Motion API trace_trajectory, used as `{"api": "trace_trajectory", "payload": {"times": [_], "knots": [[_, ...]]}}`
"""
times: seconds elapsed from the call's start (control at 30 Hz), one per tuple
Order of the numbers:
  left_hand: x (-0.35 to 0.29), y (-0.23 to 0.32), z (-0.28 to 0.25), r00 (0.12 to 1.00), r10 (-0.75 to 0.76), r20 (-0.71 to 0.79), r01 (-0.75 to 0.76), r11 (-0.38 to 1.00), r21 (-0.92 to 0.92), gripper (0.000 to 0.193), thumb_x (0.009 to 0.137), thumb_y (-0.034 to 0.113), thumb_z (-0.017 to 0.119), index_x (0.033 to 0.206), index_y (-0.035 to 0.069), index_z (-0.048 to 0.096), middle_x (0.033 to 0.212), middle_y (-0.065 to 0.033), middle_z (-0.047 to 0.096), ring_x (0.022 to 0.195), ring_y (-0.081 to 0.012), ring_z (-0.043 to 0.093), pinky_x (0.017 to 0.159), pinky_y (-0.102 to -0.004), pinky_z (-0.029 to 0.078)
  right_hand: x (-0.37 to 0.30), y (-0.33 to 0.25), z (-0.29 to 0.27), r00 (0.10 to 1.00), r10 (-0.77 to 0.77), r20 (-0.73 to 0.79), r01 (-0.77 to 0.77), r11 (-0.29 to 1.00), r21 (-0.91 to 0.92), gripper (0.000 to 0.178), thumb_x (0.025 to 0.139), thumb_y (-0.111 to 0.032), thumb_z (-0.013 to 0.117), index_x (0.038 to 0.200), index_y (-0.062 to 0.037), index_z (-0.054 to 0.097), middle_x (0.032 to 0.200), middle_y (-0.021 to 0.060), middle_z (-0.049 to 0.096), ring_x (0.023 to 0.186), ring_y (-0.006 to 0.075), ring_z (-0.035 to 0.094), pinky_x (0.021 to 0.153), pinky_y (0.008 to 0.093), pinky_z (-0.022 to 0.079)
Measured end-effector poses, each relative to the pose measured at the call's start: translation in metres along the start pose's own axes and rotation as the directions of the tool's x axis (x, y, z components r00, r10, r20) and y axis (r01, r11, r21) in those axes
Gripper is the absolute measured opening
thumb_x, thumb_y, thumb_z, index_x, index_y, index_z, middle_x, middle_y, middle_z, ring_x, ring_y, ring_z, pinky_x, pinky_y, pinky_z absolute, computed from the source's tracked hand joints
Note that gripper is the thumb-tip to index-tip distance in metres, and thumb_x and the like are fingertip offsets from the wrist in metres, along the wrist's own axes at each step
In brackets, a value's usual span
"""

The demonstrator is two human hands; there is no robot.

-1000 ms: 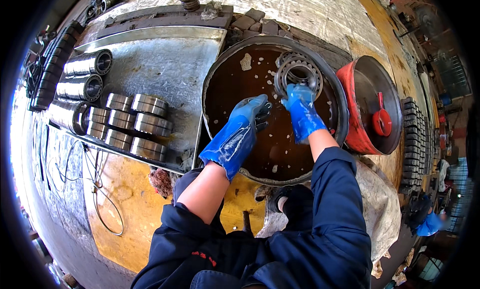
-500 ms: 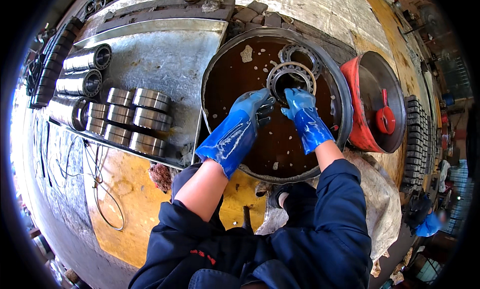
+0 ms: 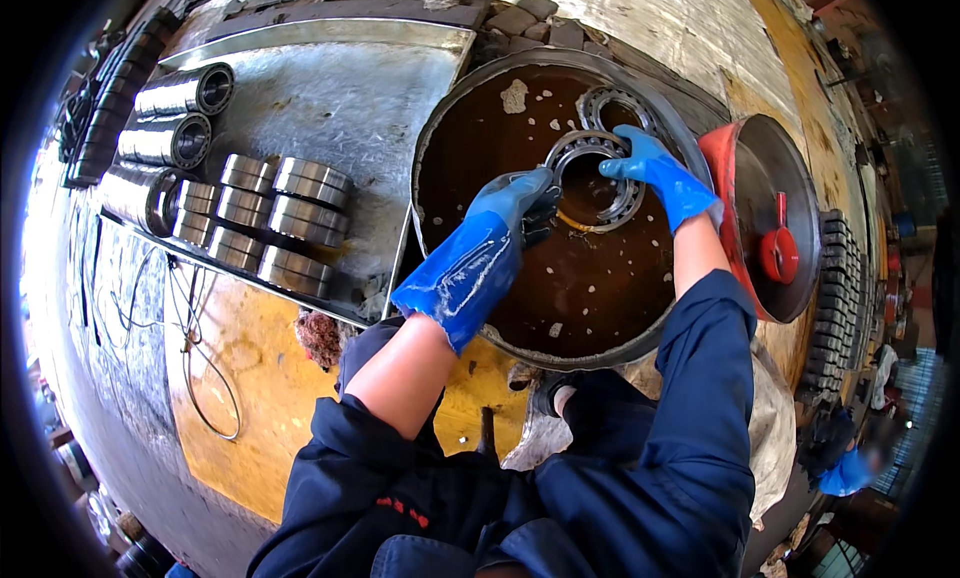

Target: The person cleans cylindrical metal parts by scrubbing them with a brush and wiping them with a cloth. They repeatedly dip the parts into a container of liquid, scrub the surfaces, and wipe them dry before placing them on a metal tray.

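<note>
Over a round tub (image 3: 432,128) of dark brown liquid, I hold a steel roller bearing ring (image 3: 572,153) between both blue-gloved hands. My left hand (image 3: 522,200) is closed at the ring's left edge, its fingers partly hidden. On the right side, my right hand (image 3: 650,170) grips the rim, its thumb reaching over the opening. The ring lies tilted, with liquid visible through its middle. A second bearing (image 3: 591,108) sits just beyond it in the tub, near the far right wall. Pale foam patches float on the liquid.
Left of the tub, a metal tray (image 3: 350,68) carries several shiny steel bearing cylinders (image 3: 300,220). To the right stands a red basin (image 3: 728,178) with a red ladle (image 3: 779,253) inside. Past it runs a row of dark metal parts (image 3: 835,298). A looped wire (image 3: 190,348) hangs below the tray.
My right hand has moved from the ring's near side to its right side. The ring has shifted and tilted differently. My left hand stays at its left edge.
</note>
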State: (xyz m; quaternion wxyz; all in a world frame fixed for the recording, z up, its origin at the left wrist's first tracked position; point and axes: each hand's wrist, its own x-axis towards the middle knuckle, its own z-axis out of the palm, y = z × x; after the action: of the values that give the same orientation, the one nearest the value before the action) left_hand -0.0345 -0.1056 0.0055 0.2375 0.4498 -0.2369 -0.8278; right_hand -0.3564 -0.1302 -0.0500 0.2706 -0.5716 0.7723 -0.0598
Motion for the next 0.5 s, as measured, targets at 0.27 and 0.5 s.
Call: {"api": "trace_trajectory", "payload": {"times": [0.27, 0.5], "knots": [[-0.005, 0.003, -0.001, 1.000, -0.006, 0.002, 0.006, 1.000, -0.003, 0.038, 0.093, 0.038, 0.068, 0.121, 0.014, 0.061, 0.104, -0.0023, 0.070, 0.097, -0.0177, 0.065, 0.084, -0.0367, 0.049, 0.006, -0.071, 0.000, 0.993, 0.114, 0.018, -0.094, 0.891, -0.444, 0.064, 0.072, -0.025, 0.080, 0.131, -0.0105, 0.060, 0.121, 0.0208, 0.068, 0.116, 0.0379, 0.064, 0.102, 0.0454, 0.049], [-0.009, 0.006, 0.001, 0.999, -0.007, 0.046, 0.007, 1.000, -0.012, 0.037, 0.093, 0.038, 0.067, 0.119, 0.013, 0.062, 0.106, -0.0026, 0.070, 0.097, -0.0170, 0.065, 0.083, -0.0367, 0.049, 0.004, -0.023, -0.002, 0.999, 0.025, 0.037, -0.026, 0.999, 0.033, 0.070, 0.070, -0.030, 0.084, 0.131, -0.0052, 0.060, 0.118, 0.0184, 0.069, 0.111, 0.0306, 0.066, 0.098, 0.0402, 0.050]]}}
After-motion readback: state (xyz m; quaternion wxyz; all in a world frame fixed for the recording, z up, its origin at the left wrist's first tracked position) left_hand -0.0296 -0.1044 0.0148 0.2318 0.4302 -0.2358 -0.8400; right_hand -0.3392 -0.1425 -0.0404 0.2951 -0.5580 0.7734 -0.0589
